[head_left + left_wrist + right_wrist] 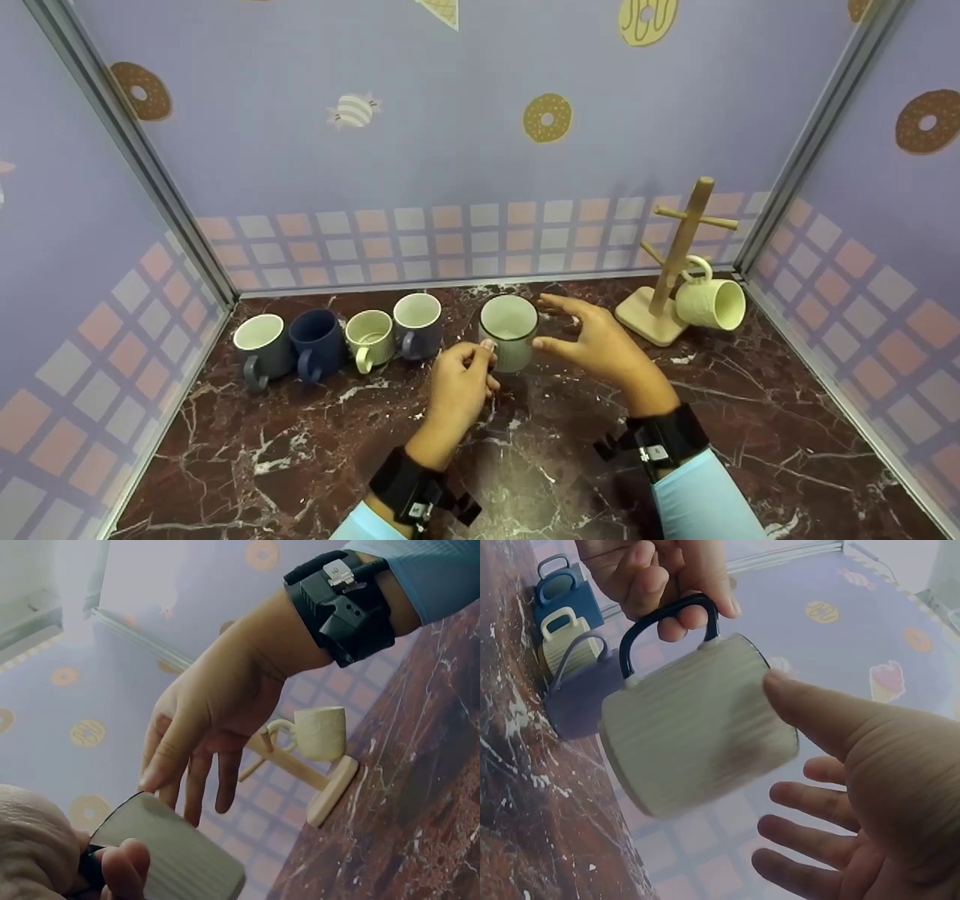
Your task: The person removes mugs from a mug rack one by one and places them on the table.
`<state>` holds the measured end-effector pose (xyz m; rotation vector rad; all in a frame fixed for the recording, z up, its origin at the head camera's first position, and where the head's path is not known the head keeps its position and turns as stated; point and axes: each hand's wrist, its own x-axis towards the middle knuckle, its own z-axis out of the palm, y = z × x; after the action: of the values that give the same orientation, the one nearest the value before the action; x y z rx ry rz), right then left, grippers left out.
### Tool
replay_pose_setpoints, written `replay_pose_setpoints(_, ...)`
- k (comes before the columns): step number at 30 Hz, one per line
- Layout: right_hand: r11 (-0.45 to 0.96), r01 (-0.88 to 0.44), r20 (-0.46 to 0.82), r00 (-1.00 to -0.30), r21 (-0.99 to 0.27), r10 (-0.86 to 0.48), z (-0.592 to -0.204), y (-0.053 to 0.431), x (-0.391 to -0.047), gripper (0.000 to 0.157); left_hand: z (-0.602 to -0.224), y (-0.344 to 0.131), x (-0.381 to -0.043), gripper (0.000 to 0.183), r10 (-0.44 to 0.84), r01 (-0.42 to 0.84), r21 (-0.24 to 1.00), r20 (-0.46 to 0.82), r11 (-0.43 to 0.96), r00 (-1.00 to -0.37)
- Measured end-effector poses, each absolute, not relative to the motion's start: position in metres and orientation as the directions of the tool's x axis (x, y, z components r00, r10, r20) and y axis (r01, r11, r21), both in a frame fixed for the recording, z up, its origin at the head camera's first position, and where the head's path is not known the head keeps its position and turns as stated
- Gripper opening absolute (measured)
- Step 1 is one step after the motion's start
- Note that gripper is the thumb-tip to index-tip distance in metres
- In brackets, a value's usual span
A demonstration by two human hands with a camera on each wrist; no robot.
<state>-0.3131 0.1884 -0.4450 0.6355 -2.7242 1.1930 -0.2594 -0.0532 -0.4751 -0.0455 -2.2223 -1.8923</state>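
A pale green ribbed mug (508, 339) with a dark rim is held up above the table, between the two hands. By its dark handle (667, 611), the left hand (459, 382) grips it with curled fingers, as the right wrist view shows. On the mug's other side the right hand (600, 345) is spread, fingers straight and apart. Its thumb (802, 701) is at the rim in the right wrist view; whether it touches is hard to tell. In the left wrist view the mug (169, 851) is tilted beside the right hand (210, 705).
At the left stand a grey mug (264, 349), a dark blue mug (316, 341), a cream-green mug (371, 337) and a purple-grey mug (418, 326). A wooden mug tree (682, 251) at the right bears a pale yellow mug (701, 301). Patterned walls enclose the marbled table (300, 465).
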Motion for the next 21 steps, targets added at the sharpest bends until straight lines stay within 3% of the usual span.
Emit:
replay_pose_setpoints(11,0.633,-0.403,0.247,-0.914,-0.661,-0.323,-0.461,0.189,-0.323,0.072,-0.498,-0.062,-0.278,0.032,-0.286,0.14,0.977,0.183,0.163,-0.94)
replay_pose_setpoints(21,0.64,-0.42,0.224,-0.903,-0.643,-0.367,-0.474,0.181,-0.326,0.071,-0.519,-0.072,-0.29,0.033,-0.282,0.11,0.986,0.142,0.125,-0.949)
